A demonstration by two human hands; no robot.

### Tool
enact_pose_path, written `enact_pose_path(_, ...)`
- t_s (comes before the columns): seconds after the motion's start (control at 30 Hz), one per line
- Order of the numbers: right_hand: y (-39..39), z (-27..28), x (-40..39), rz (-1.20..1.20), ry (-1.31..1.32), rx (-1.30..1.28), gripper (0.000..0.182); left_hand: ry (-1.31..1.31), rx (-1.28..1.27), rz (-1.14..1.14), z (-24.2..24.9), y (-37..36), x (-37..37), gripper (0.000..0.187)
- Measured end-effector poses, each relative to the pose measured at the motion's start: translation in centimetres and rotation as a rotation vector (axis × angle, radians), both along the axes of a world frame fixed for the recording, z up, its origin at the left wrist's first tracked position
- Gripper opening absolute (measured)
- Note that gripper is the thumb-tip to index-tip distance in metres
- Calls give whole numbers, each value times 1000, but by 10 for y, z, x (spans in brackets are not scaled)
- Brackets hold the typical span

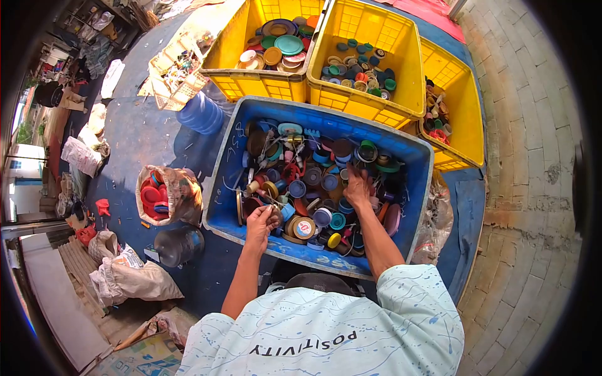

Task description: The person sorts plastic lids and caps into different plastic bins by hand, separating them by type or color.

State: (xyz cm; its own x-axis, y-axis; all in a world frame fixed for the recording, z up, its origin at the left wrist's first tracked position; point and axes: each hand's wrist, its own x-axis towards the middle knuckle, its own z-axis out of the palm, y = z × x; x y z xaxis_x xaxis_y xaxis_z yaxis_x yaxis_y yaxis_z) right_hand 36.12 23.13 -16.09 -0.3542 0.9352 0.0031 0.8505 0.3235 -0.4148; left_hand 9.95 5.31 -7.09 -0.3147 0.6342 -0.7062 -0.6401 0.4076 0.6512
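A blue crate full of mixed plastic lids and caps stands in front of me. Over its near left part, my left hand is closed with thumb and fingers together; a small brownish round piece shows at the fingertips, but I cannot make it out clearly. My right hand reaches down among the caps right of centre, fingers apart, touching the pile. Near the left hand lie a brown lid with a white-and-red label and a yellow cap. A teal cap lies between the hands.
Behind stand yellow crates: one with flat lids, a middle one with smaller caps, and a right one. Left are a cream basket, a blue water jug and a sack of red lids. A block wall rises right.
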Motion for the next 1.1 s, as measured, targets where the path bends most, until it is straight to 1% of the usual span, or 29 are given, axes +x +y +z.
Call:
enact_pose_path(0.07, 3, 4, -1, -9, -46, -45, 69, -7, 4, -4, -2, 5, 0, 16)
enact_pose_path(0.17, 7, -2, -1, -13, -57, -62, 64, 9, -10, -20, -6, 17, 1, 15)
enact_pose_path(0.27, 6, 6, 0, -53, -5, -43, 55, 33, -57, -68, -6, 35, 9, 16)
enact_pose_path(0.37, 8, -5, 7, -93, 175, -58, 47, 23, -27, -112, -18, 49, 18, 16)
enact_pose_path(0.47, 7, 15, 10, -279, 483, -258, 40, 51, -20, -194, -22, 63, 29, 17)
enact_pose_path(0.57, -9, 37, 21, -444, 647, -338, 39, 120, -24, -315, -33, 78, 44, 20)
enact_pose_path(0.6, -16, 69, 23, -499, 824, -511, 40, 152, -31, -361, -38, 84, 51, 21)
enact_pose_path(0.63, -25, 75, 28, -509, 1012, -532, 37, 186, -34, -408, -42, 90, 58, 22)
enact_pose_path(0.7, -45, 80, 43, -624, 1392, -751, 35, 286, -2, -488, -41, 106, 80, 24)
enact_pose_path(0.77, -66, 93, 57, -658, 1703, -871, 33, 380, 45, -579, -52, 121, 98, 24)
enact_pose_path(0.8, -75, 101, 61, -706, 1736, -890, 32, 441, 88, -606, -64, 130, 107, 27)
enact_pose_path(0.83, -84, 106, 65, -718, 1794, -911, 33, 532, 94, -628, -61, 140, 116, 30)
enact_pose_path(0.93, -105, 112, 77, -788, 1818, -940, 37, 812, 100, -671, -52, 173, 141, 38)
enact_pose_path(1.03, -115, 124, 83, -809, 1754, -863, 37, 1110, 328, -705, -62, 203, 161, 36)
enact_pose_path(1.07, -116, 127, 86, -825, 1784, -857, 37, 1120, 377, -744, -65, 211, 168, 39)
enact_pose_path(1.1, -118, 126, 89, -827, 1783, -850, 37, 1213, 395, -759, -67, 218, 176, 41)
